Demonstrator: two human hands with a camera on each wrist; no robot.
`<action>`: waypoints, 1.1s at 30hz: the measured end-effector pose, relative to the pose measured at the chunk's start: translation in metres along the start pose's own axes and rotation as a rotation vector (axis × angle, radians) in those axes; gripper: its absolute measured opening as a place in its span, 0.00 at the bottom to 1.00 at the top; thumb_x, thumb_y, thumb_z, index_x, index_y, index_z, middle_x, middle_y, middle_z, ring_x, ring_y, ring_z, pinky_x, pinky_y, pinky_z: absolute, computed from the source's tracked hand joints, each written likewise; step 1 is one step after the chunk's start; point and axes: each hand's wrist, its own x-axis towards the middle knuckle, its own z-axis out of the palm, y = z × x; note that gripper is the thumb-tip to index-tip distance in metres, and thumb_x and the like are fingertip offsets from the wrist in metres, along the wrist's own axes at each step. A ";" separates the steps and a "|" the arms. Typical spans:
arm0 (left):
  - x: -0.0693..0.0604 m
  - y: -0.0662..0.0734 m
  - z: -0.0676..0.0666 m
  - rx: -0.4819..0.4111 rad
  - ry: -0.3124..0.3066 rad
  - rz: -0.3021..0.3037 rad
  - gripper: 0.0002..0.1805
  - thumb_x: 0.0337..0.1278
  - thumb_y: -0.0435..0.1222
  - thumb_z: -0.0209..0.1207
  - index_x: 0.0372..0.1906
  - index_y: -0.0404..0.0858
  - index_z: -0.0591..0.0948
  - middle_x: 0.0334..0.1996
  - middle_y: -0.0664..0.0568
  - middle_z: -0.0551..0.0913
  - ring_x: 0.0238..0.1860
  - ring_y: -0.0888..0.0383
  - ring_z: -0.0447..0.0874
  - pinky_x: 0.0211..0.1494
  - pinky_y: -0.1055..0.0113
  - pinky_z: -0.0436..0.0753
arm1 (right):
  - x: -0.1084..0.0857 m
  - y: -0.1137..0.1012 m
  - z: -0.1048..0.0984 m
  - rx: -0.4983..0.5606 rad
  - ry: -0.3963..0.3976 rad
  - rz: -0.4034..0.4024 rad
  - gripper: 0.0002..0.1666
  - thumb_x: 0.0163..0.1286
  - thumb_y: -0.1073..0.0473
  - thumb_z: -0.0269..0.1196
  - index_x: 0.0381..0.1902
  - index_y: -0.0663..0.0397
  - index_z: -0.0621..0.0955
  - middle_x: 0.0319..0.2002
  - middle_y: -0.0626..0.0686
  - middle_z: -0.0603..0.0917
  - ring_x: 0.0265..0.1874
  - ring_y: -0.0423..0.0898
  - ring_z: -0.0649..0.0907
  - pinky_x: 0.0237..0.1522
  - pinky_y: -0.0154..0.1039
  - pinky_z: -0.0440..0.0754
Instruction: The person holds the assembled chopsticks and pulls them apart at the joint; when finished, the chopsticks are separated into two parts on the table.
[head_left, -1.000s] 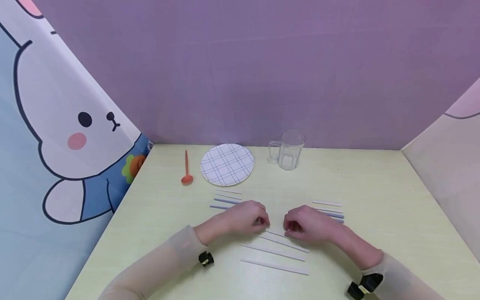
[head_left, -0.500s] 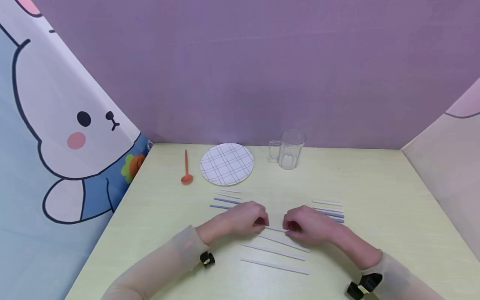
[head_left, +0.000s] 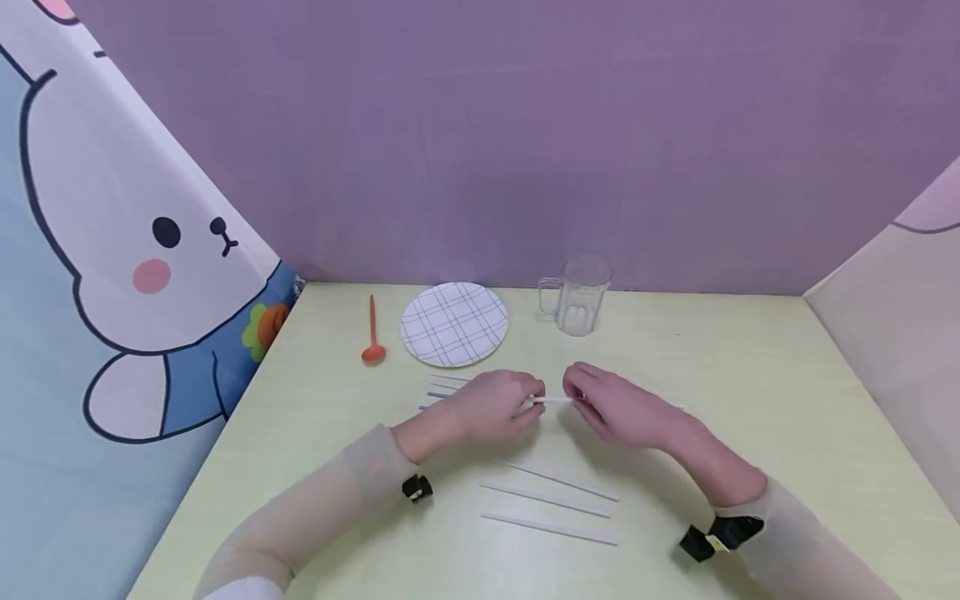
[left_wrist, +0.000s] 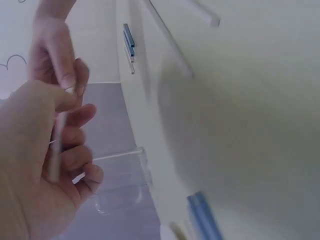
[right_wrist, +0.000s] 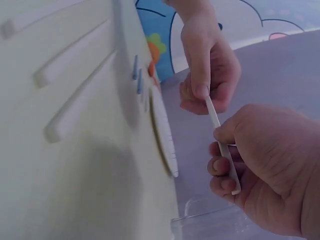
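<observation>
While our left hand (head_left: 498,404) pinches one end of a white stick (head_left: 555,400), our right hand (head_left: 622,408) grips the other, we see from the head; nearer us than both hands lie three white sticks (head_left: 546,501). From the left wrist, we spot blue sticks (left_wrist: 204,217) beneath our left hand. From the right wrist, the gripped stick spans both hands, its tip showing past our curled right fingers (right_wrist: 220,166).

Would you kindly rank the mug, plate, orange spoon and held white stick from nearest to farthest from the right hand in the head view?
1. White stick: in the right hand
2. Mug: beyond that hand
3. Plate: left of mug
4. Orange spoon: farthest left
</observation>
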 end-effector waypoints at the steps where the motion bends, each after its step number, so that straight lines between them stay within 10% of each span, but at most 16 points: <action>1: 0.002 0.000 -0.002 0.023 -0.001 -0.004 0.10 0.79 0.42 0.55 0.39 0.44 0.81 0.29 0.59 0.80 0.29 0.65 0.75 0.35 0.72 0.75 | 0.002 -0.001 -0.002 -0.001 -0.001 0.000 0.09 0.77 0.69 0.58 0.39 0.51 0.73 0.31 0.41 0.70 0.28 0.34 0.69 0.33 0.31 0.73; 10: 0.008 0.003 -0.015 0.347 0.075 -0.027 0.19 0.85 0.48 0.47 0.34 0.45 0.75 0.18 0.59 0.70 0.18 0.60 0.70 0.21 0.65 0.69 | 0.020 -0.013 -0.023 -0.049 -0.038 0.046 0.10 0.83 0.58 0.59 0.36 0.44 0.76 0.22 0.37 0.66 0.21 0.32 0.67 0.29 0.32 0.69; 23: 0.007 0.002 -0.031 0.460 0.162 0.117 0.18 0.83 0.48 0.52 0.32 0.45 0.75 0.13 0.63 0.58 0.15 0.65 0.60 0.19 0.69 0.57 | 0.016 -0.012 -0.034 -0.030 -0.038 -0.001 0.12 0.82 0.58 0.60 0.34 0.42 0.74 0.23 0.35 0.57 0.21 0.29 0.61 0.29 0.30 0.65; 33: 0.012 0.007 -0.026 0.469 0.232 0.070 0.21 0.83 0.47 0.53 0.27 0.44 0.73 0.14 0.62 0.54 0.15 0.64 0.53 0.18 0.70 0.52 | 0.014 -0.007 -0.037 0.002 -0.031 0.019 0.12 0.82 0.58 0.60 0.34 0.42 0.75 0.23 0.36 0.57 0.21 0.29 0.61 0.30 0.30 0.66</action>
